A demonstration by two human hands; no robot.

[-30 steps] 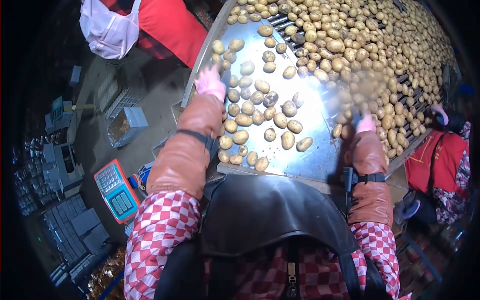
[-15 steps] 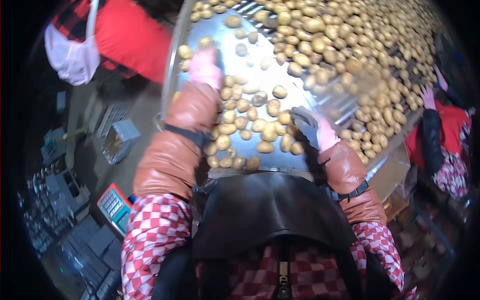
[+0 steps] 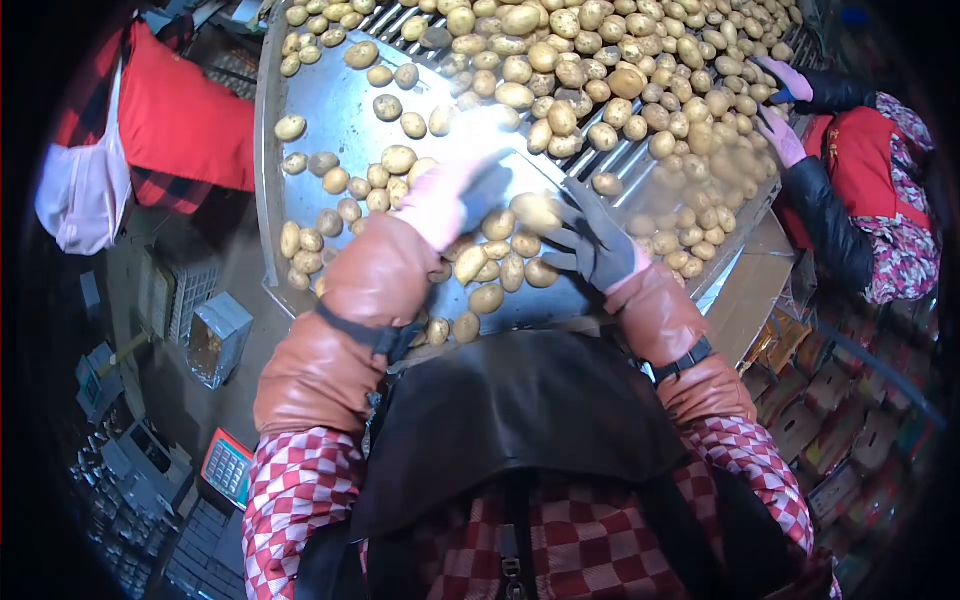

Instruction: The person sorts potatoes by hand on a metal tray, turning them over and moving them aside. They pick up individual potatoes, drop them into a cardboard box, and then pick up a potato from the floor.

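My left hand (image 3: 455,200), in a pink glove with dark grey fingers, reaches over the metal tray (image 3: 330,95). Its fingers stretch to the right, slightly blurred, above loose potatoes. Opposite it, my right hand (image 3: 602,245) in a similar glove has its fingers spread. A blurred potato (image 3: 537,212) is right at the right fingertips. Between and below both hands lies a cluster of potatoes (image 3: 486,298), partly hidden by my left forearm. More potatoes (image 3: 336,180) are scattered on the tray left of my left hand.
A large heap of potatoes (image 3: 640,50) covers the slatted bars (image 3: 600,165) beyond the tray. At the right edge a co-worker's gloved hands (image 3: 785,135) touch the heap. Another person in red (image 3: 190,105) stands at left. A scale keypad (image 3: 228,468) sits low left.
My left hand has come back from the tray's far left side toward the middle. My right hand has moved slightly left, fingers now spread by a potato. The camera view has shifted.
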